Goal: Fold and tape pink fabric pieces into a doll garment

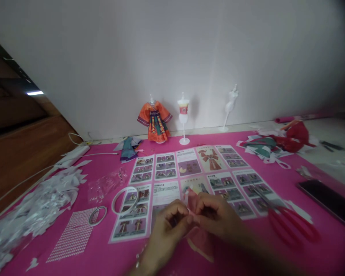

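Observation:
A piece of pink fabric (200, 242) with a pale edge hangs below my two hands, and part of it shows above them. My left hand (172, 222) pinches it with thumb and forefinger. Right beside it, my right hand (214, 214) is closed on the same fabric, its fingertips almost touching those of the left. Where the fingertips meet, the detail is hidden. Under and behind the hands lies a printed instruction sheet (165, 196) with rows of small pictures. Red-handled scissors (287, 222) rest to the right, their blades over the sheet.
A dressed mini mannequin (155, 120), one with a small top (183, 111) and a bare one (231, 101) stand along the wall. Tape rolls (115, 203) and a sheet of stick-on gems (74, 232) lie left, near plastic scraps (37, 211). Fabric pieces (278, 142) and a phone (327, 201) lie right.

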The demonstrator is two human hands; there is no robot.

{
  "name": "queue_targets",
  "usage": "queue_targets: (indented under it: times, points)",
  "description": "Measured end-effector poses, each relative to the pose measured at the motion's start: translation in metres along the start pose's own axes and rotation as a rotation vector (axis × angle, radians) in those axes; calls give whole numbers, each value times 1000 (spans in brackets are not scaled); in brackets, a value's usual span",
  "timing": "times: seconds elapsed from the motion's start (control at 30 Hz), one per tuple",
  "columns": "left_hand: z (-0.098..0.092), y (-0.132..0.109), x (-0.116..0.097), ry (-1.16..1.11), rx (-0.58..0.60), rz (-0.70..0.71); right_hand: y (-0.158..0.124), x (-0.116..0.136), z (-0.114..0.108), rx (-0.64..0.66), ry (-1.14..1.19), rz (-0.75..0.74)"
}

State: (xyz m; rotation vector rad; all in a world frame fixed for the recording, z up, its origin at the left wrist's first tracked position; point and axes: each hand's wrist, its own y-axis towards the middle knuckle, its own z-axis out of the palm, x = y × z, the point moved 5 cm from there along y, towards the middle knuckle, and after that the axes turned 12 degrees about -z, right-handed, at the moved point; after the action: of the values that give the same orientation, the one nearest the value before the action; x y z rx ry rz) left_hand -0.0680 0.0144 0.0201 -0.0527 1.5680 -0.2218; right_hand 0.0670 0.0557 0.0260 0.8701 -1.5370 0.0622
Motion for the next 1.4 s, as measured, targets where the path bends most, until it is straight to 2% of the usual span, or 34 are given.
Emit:
queue_targets:
  times: [0.17, 0.4, 0.47, 0.57, 0.67, 0.77, 0.87, 0.97, 1.1, 1.4]
  points:
    - [1, -2, -4, 14, 24, -1, 2, 4, 1, 6, 34, -18]
    - [-2, 1, -2, 31, -12, 13, 0, 2, -2, -4, -27, 31]
    - [-2, 2, -3, 32, -33, 16, 0, 3, -5, -49, -55, 28]
    - [-3, 3, -4, 27, -63, 24, -1, 11, -10, -126, -171, -44]
    - [-1, 2, -5, 14, -56, 48, 0, 16, -8, -92, -227, -129]
    - [1, 1, -6, 7, -47, 68, 0, 11, -5, -42, -96, -84]
    - [2, 0, -6, -11, -26, 64, -3, 1, -2, -25, 131, 40]
    - [2, -1, -5, -37, -13, 46, -5, -7, -1, -21, 255, 151]
    - [1, -2, 0, -76, 10, 42, -5, -8, -1, -3, 321, 210]
    - [1, -2, 1, -100, 59, 21, -6, -10, 1, -3, 377, 220]
